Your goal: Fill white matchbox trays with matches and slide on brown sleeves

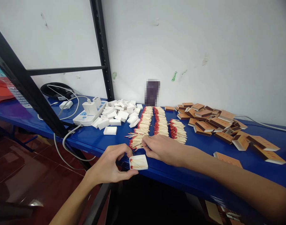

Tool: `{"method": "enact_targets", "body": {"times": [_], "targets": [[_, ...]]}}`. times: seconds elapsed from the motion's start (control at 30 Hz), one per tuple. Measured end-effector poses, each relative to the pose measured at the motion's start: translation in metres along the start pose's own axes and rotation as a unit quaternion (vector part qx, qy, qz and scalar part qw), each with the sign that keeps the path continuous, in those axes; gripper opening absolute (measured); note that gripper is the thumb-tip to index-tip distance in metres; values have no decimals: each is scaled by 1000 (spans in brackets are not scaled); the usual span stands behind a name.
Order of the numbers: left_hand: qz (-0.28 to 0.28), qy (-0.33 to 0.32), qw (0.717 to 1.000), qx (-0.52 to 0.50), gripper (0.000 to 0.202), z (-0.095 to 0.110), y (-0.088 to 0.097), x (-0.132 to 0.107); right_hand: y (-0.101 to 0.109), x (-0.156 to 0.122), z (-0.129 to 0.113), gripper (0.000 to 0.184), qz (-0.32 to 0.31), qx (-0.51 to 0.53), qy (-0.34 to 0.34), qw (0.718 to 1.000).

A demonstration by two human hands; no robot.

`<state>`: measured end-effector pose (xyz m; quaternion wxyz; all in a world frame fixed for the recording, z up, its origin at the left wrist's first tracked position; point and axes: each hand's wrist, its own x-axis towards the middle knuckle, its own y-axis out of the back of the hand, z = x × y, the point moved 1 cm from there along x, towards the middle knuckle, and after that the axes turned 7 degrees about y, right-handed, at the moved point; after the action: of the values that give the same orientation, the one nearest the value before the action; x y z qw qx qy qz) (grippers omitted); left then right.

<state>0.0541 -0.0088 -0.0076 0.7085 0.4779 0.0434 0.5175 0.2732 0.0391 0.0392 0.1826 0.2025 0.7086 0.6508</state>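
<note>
Between thumb and fingers, my left hand (115, 164) grips a small white matchbox tray (143, 162) at the table's front edge. A few red-tipped matches lie in that tray. My right hand (160, 148) is at the near end of the leftmost row of matches (144, 122), its fingers pinched together among the sticks. Whatever is between those fingertips is too small to make out. Two more groups of matches, a long row (160, 122) and a shorter one (178, 130), lie to the right, red heads facing left.
White empty trays (121, 115) are heaped at left, beside a power strip (88, 115) with chargers and cables. Orange-brown matchbox sleeves (210, 120) form a pile at right. A black metal post (102, 50) stands behind the trays; another slants at far left. The blue table (91, 139) meets a white wall.
</note>
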Motion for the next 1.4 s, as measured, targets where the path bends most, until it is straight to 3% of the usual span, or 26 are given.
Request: {"method": "enact_targets", "body": {"times": [0.23, 0.47, 0.7, 0.9, 1.17, 1.4], "targets": [[10, 34, 999, 37, 28, 2, -1, 3, 24, -7, -5, 9, -40, 130, 24, 990], [12, 38, 998, 42, 29, 4, -1, 5, 24, -5, -12, 7, -58, 151, 18, 987], [12, 37, 998, 47, 29, 6, -1, 5, 21, -6, -19, 7, -36, 149, 43, 987], [12, 19, 999, 34, 27, 7, 0, 6, 18, -4, -8, 13, 35, 89, -3, 995], [-2, 4, 1000, 18, 23, 7, 1, 6, 4, -5, 0, 15, -21, 37, 26, 999], [6, -14, 1000, -2, 24, 4, -2, 6, 11, -5, -7, 19, 1, 8, 13, 1000]]}}
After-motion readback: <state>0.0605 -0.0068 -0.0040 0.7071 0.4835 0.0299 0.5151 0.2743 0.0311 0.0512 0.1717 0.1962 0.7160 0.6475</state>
